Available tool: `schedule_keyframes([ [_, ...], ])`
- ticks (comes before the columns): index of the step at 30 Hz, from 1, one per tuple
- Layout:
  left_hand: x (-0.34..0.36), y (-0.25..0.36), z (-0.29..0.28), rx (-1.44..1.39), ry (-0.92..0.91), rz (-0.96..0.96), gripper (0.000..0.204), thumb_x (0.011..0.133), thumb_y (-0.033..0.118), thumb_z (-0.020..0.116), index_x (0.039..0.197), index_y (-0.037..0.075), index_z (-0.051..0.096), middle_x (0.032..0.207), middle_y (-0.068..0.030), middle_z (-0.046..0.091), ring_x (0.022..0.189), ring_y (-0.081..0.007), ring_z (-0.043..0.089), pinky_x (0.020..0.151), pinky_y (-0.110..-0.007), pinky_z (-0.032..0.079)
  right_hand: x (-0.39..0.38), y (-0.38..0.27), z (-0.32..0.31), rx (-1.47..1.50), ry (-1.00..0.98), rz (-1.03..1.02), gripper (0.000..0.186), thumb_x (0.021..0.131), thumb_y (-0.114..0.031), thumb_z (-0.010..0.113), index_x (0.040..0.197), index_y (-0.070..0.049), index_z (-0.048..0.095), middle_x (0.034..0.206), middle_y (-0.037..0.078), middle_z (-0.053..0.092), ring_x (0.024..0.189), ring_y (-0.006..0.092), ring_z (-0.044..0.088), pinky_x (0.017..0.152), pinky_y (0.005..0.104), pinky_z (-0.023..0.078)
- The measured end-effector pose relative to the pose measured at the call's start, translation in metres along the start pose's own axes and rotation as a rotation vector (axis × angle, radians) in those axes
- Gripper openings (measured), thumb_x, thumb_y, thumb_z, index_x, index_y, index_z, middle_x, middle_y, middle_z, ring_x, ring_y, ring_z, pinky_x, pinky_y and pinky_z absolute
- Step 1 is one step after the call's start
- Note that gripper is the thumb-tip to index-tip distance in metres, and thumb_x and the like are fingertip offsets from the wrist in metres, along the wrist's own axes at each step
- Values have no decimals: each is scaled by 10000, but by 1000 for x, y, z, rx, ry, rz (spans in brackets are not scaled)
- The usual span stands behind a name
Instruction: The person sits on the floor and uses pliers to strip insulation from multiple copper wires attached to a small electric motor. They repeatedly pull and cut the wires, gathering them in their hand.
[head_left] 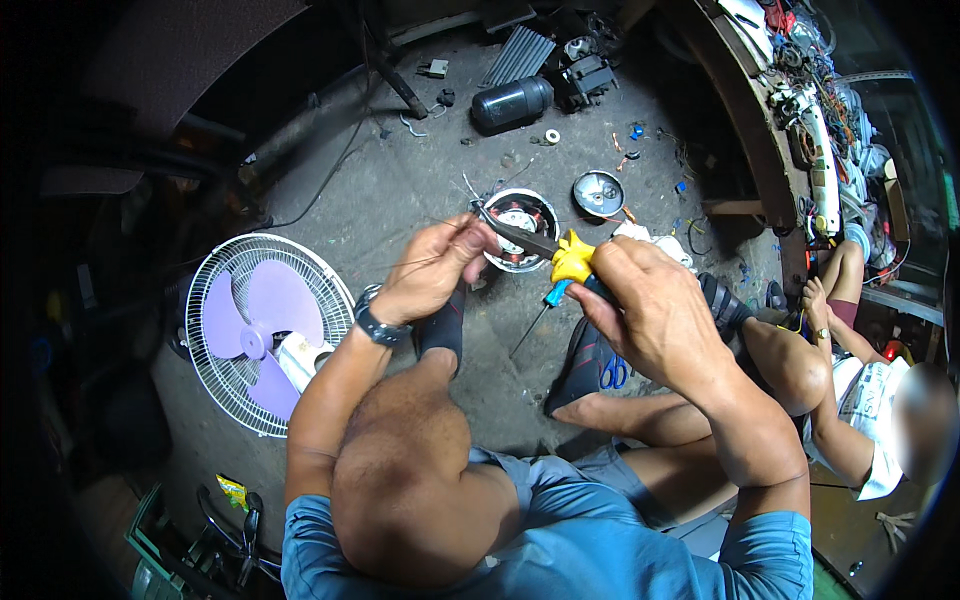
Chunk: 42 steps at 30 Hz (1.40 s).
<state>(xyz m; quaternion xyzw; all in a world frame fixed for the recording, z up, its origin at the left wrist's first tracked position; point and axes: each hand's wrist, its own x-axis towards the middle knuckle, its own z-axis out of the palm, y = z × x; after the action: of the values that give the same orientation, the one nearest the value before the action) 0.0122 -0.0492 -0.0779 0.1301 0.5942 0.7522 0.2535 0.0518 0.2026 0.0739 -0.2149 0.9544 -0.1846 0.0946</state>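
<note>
My left hand [435,262] is closed on thin wires [470,190] above an open motor housing [535,225] with copper windings. My right hand [650,310] grips a yellow-handled tool [573,258] whose dark blade reaches to the wires beside my left fingertips; I cannot tell its exact kind. A thin screwdriver [555,293] with a blue handle points down from beside my right thumb; whether I hold it is unclear. A round metal cover [598,192] lies right of the housing.
A fan [250,340] with purple blades lies left. Cylinders and metal parts [510,105] lie ahead. Blue scissors [612,372] are by my right foot. A cluttered bench [815,150] runs along the right, where another person [840,440] sits. A green chair [150,540] is at lower left.
</note>
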Motion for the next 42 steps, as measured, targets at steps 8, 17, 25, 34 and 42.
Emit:
schedule_keyframes([
  [8,-36,20,-70,-199,521,184,281,1107,334,505,1029,82,604,774,21,496,633,-54,420,549,-203,349,1,41,47,-179,-185,64,271,941,-314,689,1045,-65,666,909,157,660,862,362,669,792,480,539],
  [17,-38,-38,-49,-216,486,-82,237,1103,281,530,1075,59,606,782,37,477,662,-45,411,522,-183,313,8,51,100,-270,-182,-7,254,918,-291,699,1033,-65,680,919,125,670,884,320,672,784,446,530],
  [25,-23,-51,-37,-245,414,-116,261,1097,310,540,1097,53,588,751,46,441,638,-52,426,515,-187,330,13,52,101,-294,-195,-51,196,920,-252,676,1001,-74,671,921,127,677,870,321,670,768,443,525],
  [34,-15,-57,-30,-203,353,-124,284,1096,346,536,1108,68,588,750,38,444,645,-54,431,558,-201,348,10,51,98,-240,-194,-50,211,948,-272,651,993,-66,653,873,138,686,745,341,699,628,451,559],
  [42,-20,-52,-29,-176,304,-219,288,1076,248,585,1293,58,599,954,42,554,816,-51,501,666,-181,430,-17,29,53,-130,-164,39,260,951,-306,691,1007,-59,631,847,147,670,763,345,702,656,454,558],
])
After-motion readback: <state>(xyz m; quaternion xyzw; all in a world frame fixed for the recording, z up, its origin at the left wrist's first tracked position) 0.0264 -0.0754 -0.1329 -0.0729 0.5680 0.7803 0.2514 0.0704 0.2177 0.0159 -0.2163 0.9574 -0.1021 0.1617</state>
